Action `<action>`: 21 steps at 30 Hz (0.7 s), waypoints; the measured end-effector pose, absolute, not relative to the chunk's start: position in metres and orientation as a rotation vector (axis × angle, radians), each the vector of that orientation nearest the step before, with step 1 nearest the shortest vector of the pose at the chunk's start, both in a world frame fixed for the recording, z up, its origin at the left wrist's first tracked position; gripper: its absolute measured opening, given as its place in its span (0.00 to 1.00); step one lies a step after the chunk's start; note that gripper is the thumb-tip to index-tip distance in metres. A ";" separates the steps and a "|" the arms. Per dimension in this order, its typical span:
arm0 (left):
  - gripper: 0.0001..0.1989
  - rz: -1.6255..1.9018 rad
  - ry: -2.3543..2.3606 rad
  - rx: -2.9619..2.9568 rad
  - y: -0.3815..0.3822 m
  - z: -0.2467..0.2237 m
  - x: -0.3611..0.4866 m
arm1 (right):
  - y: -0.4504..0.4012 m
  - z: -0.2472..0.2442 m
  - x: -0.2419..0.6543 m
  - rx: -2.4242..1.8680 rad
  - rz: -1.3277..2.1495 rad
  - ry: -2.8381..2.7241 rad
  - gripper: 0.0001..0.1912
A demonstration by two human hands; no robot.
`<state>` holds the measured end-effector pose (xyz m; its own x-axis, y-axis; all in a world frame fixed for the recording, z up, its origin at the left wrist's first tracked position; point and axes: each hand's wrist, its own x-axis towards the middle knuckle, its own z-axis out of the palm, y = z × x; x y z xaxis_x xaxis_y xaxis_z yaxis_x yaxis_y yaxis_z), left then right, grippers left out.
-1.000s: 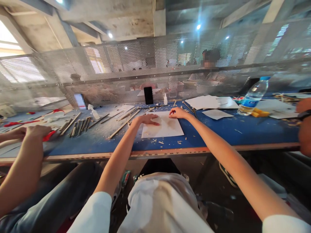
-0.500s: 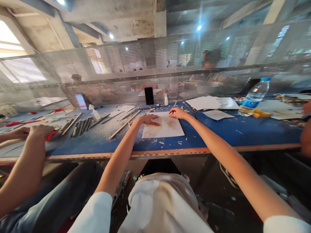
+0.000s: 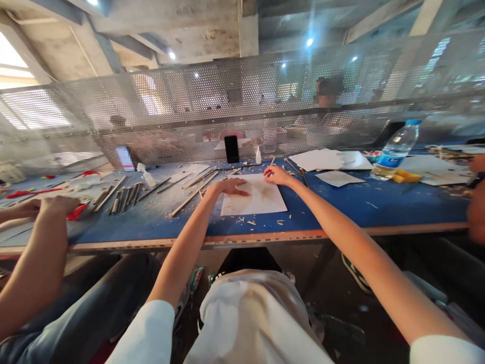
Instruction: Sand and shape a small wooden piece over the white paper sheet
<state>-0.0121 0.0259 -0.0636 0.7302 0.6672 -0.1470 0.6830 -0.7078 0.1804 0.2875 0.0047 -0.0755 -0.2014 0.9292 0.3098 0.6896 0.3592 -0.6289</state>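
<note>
Head view: little is changed; steadying seems continued. White rectangular paper (image 3: pixel 261 203) is overlaid by left hand (image 3: pixel 232 186), thumb splayed from fingers; what is pinched by right hand (image 3: pixel 278 176) cannot be told.

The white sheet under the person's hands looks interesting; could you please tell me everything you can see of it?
The white sheet looks like thin paper or card, four-sided, with a straight near edge. It lies flat on the blue tabletop, with pale shavings scattered just in front. The left hand rests spread over its left part; the right hand is at its far right corner, fingers curled, contact unclear. Darker patches show on it, perhaps shadows.
</note>
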 end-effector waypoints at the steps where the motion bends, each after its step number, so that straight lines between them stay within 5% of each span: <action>1: 0.50 -0.105 1.065 2.715 0.026 -0.064 -0.012 | 0.003 -0.075 0.287 -1.413 0.480 -1.969 0.10; 21: 0.51 -0.136 1.124 2.681 0.021 -0.060 -0.009 | -0.003 -0.070 0.287 -1.463 0.465 -2.101 0.03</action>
<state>-0.0089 0.0205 -0.0598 0.7015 0.6912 -0.1736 0.7126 -0.6792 0.1756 0.2868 -0.0027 -0.0697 -0.2705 0.9353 0.2283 0.7515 0.3533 -0.5571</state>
